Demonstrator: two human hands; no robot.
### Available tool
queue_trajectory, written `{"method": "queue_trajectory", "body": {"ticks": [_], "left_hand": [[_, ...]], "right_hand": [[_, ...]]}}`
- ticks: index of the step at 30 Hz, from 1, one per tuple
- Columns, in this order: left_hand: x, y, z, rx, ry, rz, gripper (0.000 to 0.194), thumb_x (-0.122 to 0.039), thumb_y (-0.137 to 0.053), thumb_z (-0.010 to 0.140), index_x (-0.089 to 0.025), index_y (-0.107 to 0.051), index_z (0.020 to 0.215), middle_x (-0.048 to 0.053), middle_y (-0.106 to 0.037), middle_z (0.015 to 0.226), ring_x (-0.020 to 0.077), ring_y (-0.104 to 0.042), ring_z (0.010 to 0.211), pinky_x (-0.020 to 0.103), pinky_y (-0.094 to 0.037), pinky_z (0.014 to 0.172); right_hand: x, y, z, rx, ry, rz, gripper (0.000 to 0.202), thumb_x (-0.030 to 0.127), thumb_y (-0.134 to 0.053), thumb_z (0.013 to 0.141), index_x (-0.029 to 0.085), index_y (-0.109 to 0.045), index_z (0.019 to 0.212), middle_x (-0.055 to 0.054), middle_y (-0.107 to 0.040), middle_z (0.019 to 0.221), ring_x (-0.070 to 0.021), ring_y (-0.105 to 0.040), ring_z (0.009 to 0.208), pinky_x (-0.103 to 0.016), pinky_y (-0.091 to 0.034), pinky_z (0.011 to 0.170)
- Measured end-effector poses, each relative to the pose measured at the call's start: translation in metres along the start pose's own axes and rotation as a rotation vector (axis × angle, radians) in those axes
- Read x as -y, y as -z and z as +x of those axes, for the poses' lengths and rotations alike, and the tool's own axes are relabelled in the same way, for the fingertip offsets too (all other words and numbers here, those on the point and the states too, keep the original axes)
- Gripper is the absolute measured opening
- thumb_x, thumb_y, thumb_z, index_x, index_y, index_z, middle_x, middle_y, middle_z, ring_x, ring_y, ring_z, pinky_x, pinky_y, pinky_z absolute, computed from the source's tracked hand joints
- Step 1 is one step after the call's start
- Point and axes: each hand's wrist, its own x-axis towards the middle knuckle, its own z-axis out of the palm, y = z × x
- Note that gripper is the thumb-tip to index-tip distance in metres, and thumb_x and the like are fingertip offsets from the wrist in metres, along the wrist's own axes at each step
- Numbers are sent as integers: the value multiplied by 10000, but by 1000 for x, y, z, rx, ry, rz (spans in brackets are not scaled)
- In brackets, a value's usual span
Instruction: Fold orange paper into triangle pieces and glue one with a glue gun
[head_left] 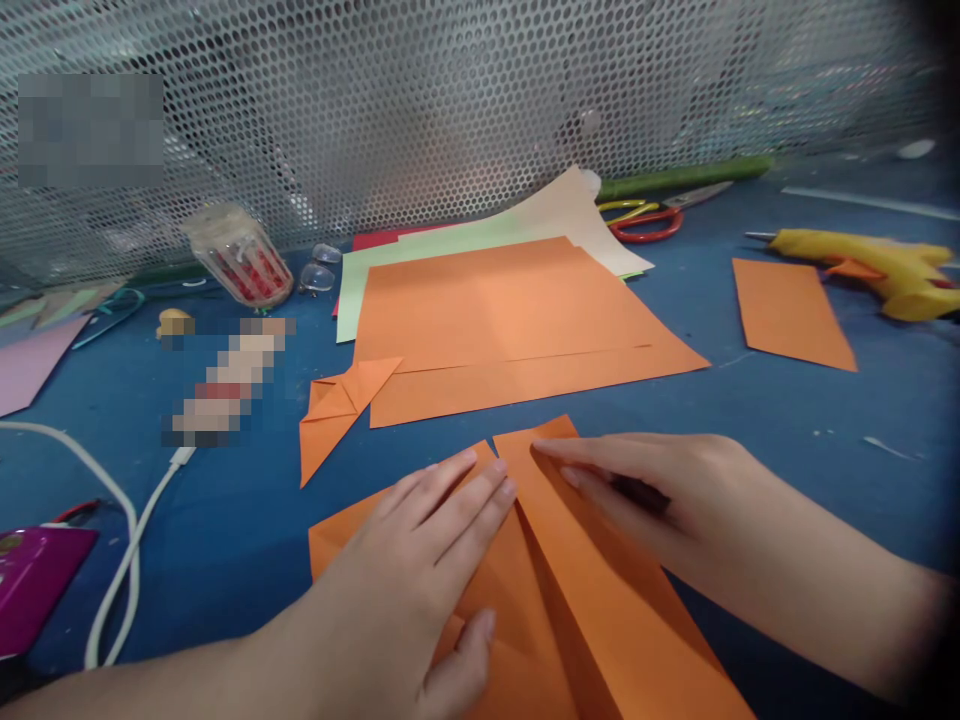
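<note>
A sheet of orange paper [600,600] lies in front of me, with a long strip folded over along its right side. My left hand [435,560] rests palm down on the left part, fingers stretched out and their tips near the strip's inner edge. At the far end of the strip, my right hand [645,480] has its index finger and thumb close together on the folded right edge. Its other fingers are hidden. Beyond my left hand is a small folded orange paper piece [337,400]. Further back lie flat orange sheets [495,310].
Behind are pale sheets [540,205], scissors [645,222] and a perforated metal screen [450,110]. To the right are an orange paper piece [791,310] and yellow glue gun [862,260]. On the left are a glass jar [244,260], white cable [135,560] and purple object [41,585].
</note>
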Motion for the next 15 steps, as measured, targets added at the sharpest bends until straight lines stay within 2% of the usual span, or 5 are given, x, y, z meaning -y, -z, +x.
{"method": "queue_trajectory", "body": {"ticks": [4,8,11,12,15], "left_hand": [[0,3,2,37,-23,1,906,-172,-526,914,-151,-238,1773,105,-378,1820,315,-263,1722,576,-339,1366],[-2,16,6,285,5,8,874,-294,-685,981,-109,-337,1760,167,-285,1828,395,-240,1708,593,-301,1360],[-4,23,12,223,19,-66,919,-512,-740,980,-98,-412,1732,210,-287,1807,460,-256,1686,682,-307,1322],[-5,26,14,316,59,-52,917,-478,-751,1007,-133,-362,1762,185,-249,1824,441,-232,1696,670,-293,1334],[-8,31,18,348,36,-15,887,-464,-775,1012,-137,-403,1747,187,-297,1813,457,-248,1690,685,-301,1325]], "right_hand": [[-4,1,-3,-18,66,-70,356,130,-509,1066,215,-838,1168,-62,-886,982,-213,-853,749,-244,-659,604],[-8,-1,-4,-35,73,-85,374,133,-491,1068,219,-837,1181,-63,-883,971,-203,-847,747,-242,-656,606],[-8,-2,-2,-35,68,-90,376,139,-482,1071,223,-828,1193,-53,-878,945,-197,-838,729,-246,-651,601],[-7,-2,-1,-34,73,-93,379,136,-475,1072,221,-826,1187,-52,-878,942,-198,-838,728,-249,-651,602],[-6,1,-1,-35,106,-119,390,111,-453,1064,208,-824,1130,-63,-881,954,-209,-845,733,-250,-647,586]]}}
